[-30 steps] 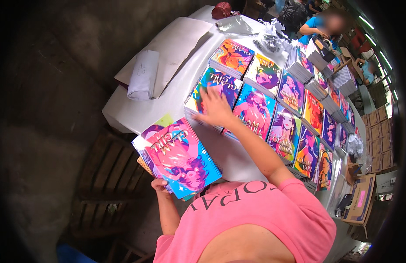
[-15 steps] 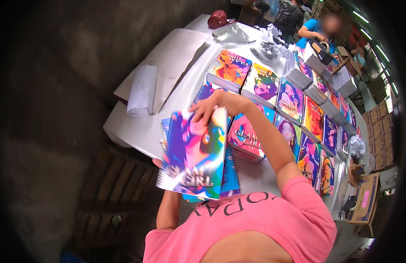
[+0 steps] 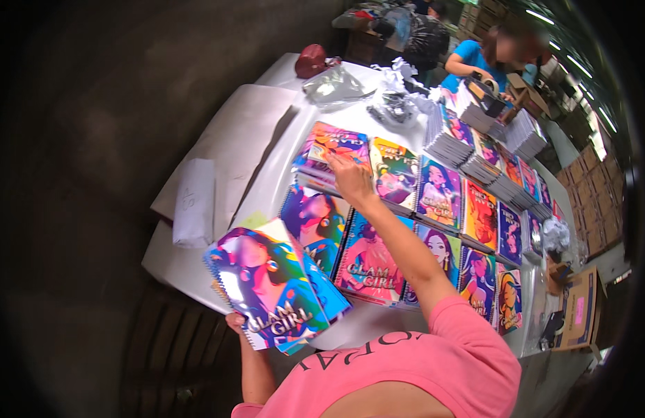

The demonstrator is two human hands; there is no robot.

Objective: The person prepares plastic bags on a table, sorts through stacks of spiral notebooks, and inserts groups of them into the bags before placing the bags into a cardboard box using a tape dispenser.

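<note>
My left hand (image 3: pixel 235 321) grips a few spiral notebooks by their lower left edge, the thumb showing beside the wire. The top notebook (image 3: pixel 266 285) has a bright multicoloured cover with a drawn figure wearing round earrings; blue covers fan out beneath it. My right arm reaches across the table, and my right hand (image 3: pixel 351 180) is over the far left stack of orange and purple notebooks (image 3: pixel 344 143). Its fingers stretch over the top cover and hold nothing that I can see. Between the hands lies a dark-haired-figure notebook stack (image 3: pixel 312 219), with a pink-figured notebook (image 3: pixel 371 261) beside it.
Rows of notebook stacks (image 3: pixel 441 188) fill the table to the right. A white wrapped bundle (image 3: pixel 195 202) rests on a large paper sheet (image 3: pixel 232 139) at left. Crumpled plastic (image 3: pixel 333 87) lies at the back. Across the table, a person in blue (image 3: pixel 468 59) handles a tape dispenser.
My right hand has left the held notebooks and moved up to the far left stack. My left hand has lowered the held notebooks leftward, and the view has shifted.
</note>
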